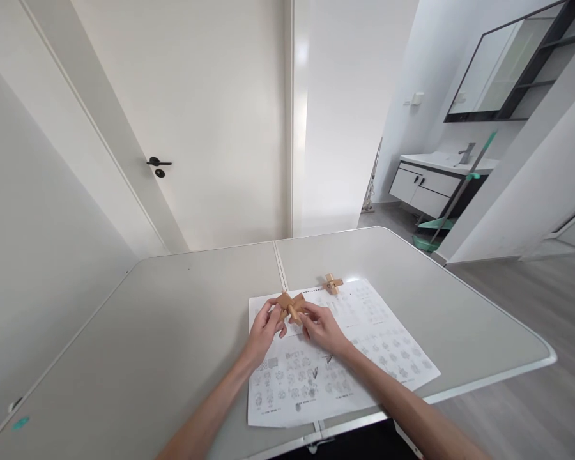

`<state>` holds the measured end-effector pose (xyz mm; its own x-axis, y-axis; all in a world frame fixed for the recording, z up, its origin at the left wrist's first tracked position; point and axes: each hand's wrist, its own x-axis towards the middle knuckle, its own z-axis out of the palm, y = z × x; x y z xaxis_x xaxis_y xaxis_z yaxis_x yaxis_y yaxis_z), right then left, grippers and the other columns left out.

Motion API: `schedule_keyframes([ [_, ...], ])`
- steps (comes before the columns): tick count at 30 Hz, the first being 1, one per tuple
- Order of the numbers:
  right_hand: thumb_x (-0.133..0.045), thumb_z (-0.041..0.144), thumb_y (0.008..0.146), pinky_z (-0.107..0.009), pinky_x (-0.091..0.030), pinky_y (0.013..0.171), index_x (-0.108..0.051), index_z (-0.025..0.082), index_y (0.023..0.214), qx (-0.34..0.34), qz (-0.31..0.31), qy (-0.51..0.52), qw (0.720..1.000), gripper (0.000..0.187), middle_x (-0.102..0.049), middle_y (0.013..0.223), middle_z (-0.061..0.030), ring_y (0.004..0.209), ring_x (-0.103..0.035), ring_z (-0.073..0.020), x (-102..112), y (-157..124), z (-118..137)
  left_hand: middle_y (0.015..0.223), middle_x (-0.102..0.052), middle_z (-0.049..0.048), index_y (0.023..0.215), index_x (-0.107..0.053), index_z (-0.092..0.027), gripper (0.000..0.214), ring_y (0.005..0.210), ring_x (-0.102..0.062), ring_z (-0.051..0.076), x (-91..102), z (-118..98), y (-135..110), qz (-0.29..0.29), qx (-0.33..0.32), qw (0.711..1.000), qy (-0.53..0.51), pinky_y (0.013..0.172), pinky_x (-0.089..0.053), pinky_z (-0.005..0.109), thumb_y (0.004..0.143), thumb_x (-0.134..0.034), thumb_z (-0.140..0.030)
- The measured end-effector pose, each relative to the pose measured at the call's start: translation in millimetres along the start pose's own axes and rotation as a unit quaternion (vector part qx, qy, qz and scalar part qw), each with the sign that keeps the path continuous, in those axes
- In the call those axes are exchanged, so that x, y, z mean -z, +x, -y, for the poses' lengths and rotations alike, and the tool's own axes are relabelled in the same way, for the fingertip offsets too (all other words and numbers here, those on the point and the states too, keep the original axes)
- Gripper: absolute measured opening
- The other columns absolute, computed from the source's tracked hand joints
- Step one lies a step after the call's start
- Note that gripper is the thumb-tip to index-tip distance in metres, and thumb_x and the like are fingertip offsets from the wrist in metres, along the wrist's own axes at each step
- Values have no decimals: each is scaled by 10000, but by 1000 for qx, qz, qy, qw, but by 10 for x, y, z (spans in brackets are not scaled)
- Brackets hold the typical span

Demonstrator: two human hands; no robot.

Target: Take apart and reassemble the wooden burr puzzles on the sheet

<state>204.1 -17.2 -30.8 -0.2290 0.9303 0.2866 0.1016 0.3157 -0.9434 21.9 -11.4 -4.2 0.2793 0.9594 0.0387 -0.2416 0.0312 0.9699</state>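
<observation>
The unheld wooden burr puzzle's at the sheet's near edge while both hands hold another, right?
No: the head view shows the unheld wooden burr puzzle at the far edge of the printed sheet; left hand and right hand hold the other puzzle.

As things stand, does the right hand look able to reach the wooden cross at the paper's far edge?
Probably yes: the right hand is near the wooden cross, and only paper shows between them. However, it grips another wooden piece, so it may have to let go first.
</observation>
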Motion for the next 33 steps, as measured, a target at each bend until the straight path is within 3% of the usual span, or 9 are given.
schedule_keyframes([
  [9, -552, 575, 984, -260, -402, 464, -678, 198, 997, -9, 41, 81, 996, 398, -747, 922, -63, 432, -541, -107, 13, 16, 21, 623, -309, -95, 1087, -626, -167, 387, 539, -213, 74, -16, -39, -4, -2, 20, 997, -69, 529, -310, 228, 905, -696, -500],
  [12, -553, 590, 977, -261, -403, 477, -658, 195, 1031, -19, 40, 99, 994, 413, -740, 929, -61, 448, -535, -101, 22, 19, 54, 623, -304, -96, 1126, -604, -180, 370, 547, -235, 80, -7, -66, -31, 32, 33, 997, -59, 555, -338, 236, 940, -660, -494],
  [20, -584, 557, 975, -249, -355, 483, -637, 202, 1061, -35, 49, 168, 984, 369, -689, 880, -23, 464, -527, -81, 42, 42, 114, 641, -464, -63, 1085, -594, -194, 305, 536, -381, 80, 14, -125, -63, 86, 88, 989, -79, 581, -348, 255, 960, -646, -467],
  [24, -607, 540, 964, -256, -339, 473, -651, 206, 1053, -42, 31, 183, 982, 348, -672, 853, -12, 440, -482, -73, 38, 48, 104, 618, -485, -56, 963, -600, -182, 278, 512, -401, 74, -2, -132, -50, 107, 95, 984, -103, 567, -341, 253, 962, -647, -456],
  [33, -624, 505, 968, -258, -283, 462, -672, 206, 1050, -46, 18, 203, 978, 314, -645, 853, -7, 430, -456, -57, 45, 47, 109, 561, -512, -62, 889, -577, -192, 287, 474, -377, 76, -80, -88, -65, 73, 78, 988, -113, 549, -375, 246, 942, -671, -459],
])
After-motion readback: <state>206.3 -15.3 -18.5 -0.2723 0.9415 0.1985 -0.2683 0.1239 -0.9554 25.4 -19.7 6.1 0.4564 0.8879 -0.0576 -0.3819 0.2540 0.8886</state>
